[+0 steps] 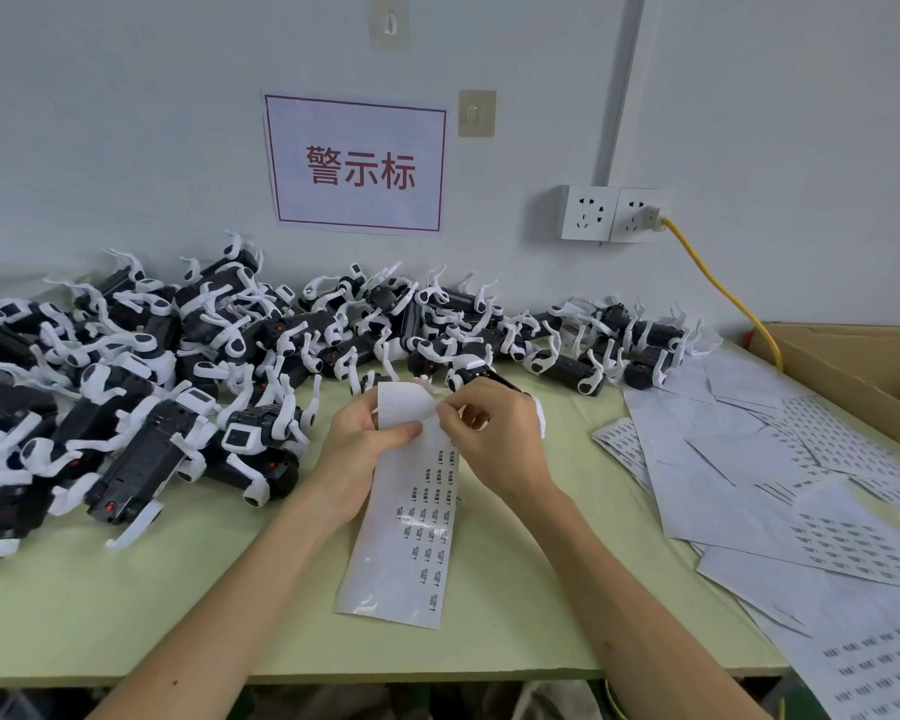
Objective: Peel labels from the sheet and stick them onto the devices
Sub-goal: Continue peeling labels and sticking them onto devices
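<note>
From the head camera we see one container, a cardboard box (853,366) at the right end of the table (230,589). Its flap hides the inside, so we cannot tell what it holds.

At the centre, our left hand (357,439) grips the upper part of the label sheet (411,522), with the thumb pressed across its face and the fingers curled behind. Our right hand (494,433) pinches at the sheet's curled top edge with thumb and forefinger. Whether a label is already lifted there is too small to tell. The sheet's lower end rests on the table. Its printed labels run down the right half, and the left half is bare.

The devices (178,356), black bodies with white clips, lie heaped along the wall from the far left to past the middle. One lies just behind our right hand, partly hidden by it.

Loose sheets (749,485), some printed and some blank, overlap to the right, and some hang over the table's front edge. On the wall are a red-bordered sign (357,166), two hooks (476,114) and twin sockets (611,214). A yellow cable (723,288) drops from them behind the box.
</note>
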